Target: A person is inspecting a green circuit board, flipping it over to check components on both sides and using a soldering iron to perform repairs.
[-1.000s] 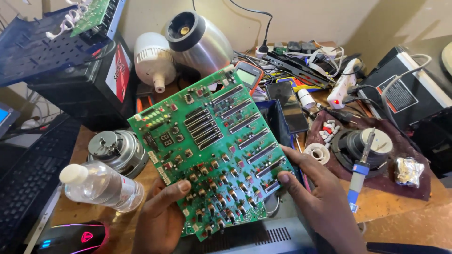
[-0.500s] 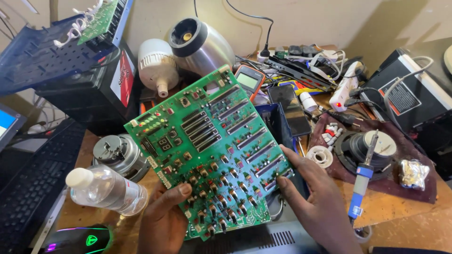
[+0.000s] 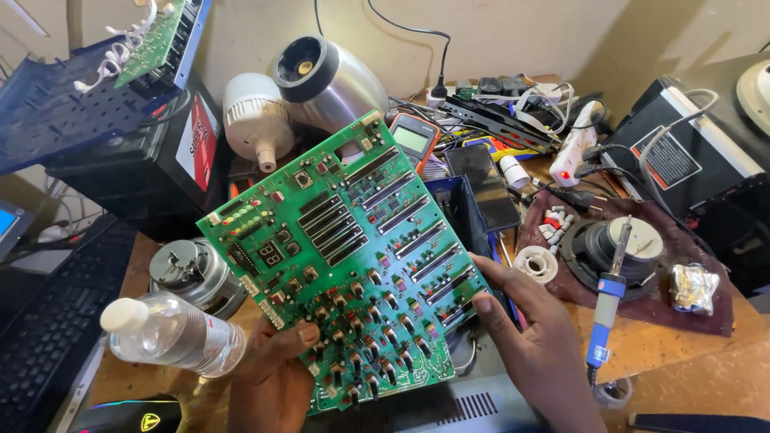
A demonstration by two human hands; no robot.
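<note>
A large green circuit board (image 3: 345,248), crowded with rows of chips, knobs and small lights, is held tilted above the workbench. My left hand (image 3: 273,377) grips its lower left edge, thumb on top. My right hand (image 3: 537,337) holds the lower right edge, thumb pressed on the board's face. Under the board lies a grey metal case with vent slots (image 3: 465,409), mostly hidden.
A clear plastic bottle (image 3: 172,335) lies at the left beside a round metal motor (image 3: 192,273). A soldering iron with a blue handle (image 3: 605,309) rests on a speaker (image 3: 618,248) at the right. A multimeter (image 3: 413,140), a phone (image 3: 481,184), a black battery (image 3: 144,168) and cables crowd the back.
The board has shifted slightly left and up in view between my hands. Both hands keep their grip on its lower edges.
</note>
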